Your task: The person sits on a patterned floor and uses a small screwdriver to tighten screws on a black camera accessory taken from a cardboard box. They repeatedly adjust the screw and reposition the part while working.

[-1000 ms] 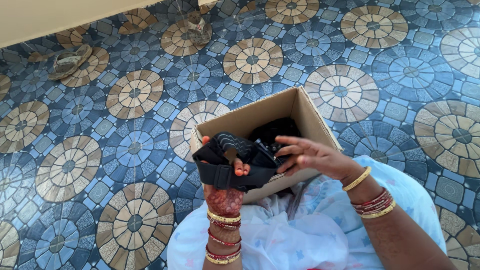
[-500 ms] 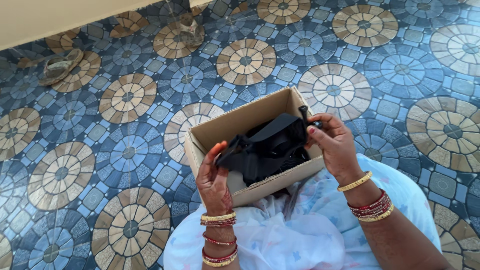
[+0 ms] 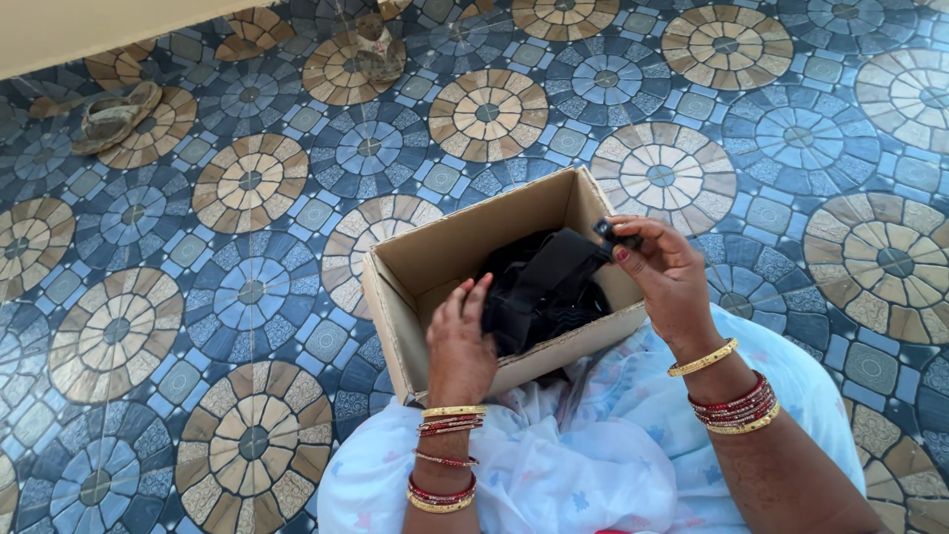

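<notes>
Your left hand rests inside the open brown cardboard box on your lap, fingers loosely spread against the black strapped item, which lies in the box's right half. Your right hand pinches 1 black strap end between thumb and fingers at the box's right wall. 2 sandals lie on the patterned tile floor, upper left.

The cardboard box is plain brown, and the strap bundle inside it is black. The floor tiles show blue and beige circle patterns.
</notes>
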